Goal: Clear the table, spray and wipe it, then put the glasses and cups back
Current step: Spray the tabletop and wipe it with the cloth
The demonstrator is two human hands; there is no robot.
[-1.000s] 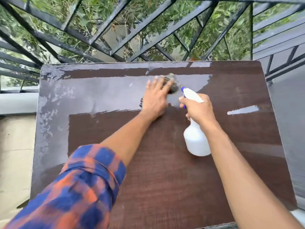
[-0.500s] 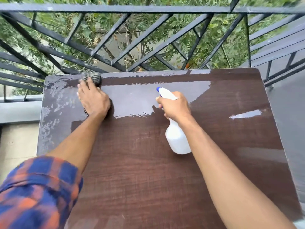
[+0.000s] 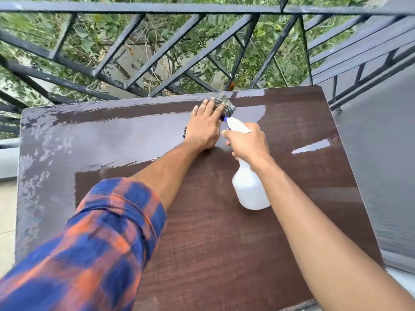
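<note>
Left hand (image 3: 205,126), fingers straight, presses a dark cloth (image 3: 226,103) on the wet worktop (image 3: 224,243); right hand (image 3: 248,141) grips the white bottle (image 3: 249,189), nozzle pointing away, base nearest.

bench (image 3: 213,243): dark brown wood grain; glossy wet film left of and beyond the spray bottle (image 3: 249,189), dry and matt on its near side.
spray bottle: smooth white plastic, satin.
cloth (image 3: 226,104): coarse grey fabric.
railing (image 3: 157,7): black-painted metal, scuffed.
sleeve (image 3: 101,232): woven checked cloth.
</note>
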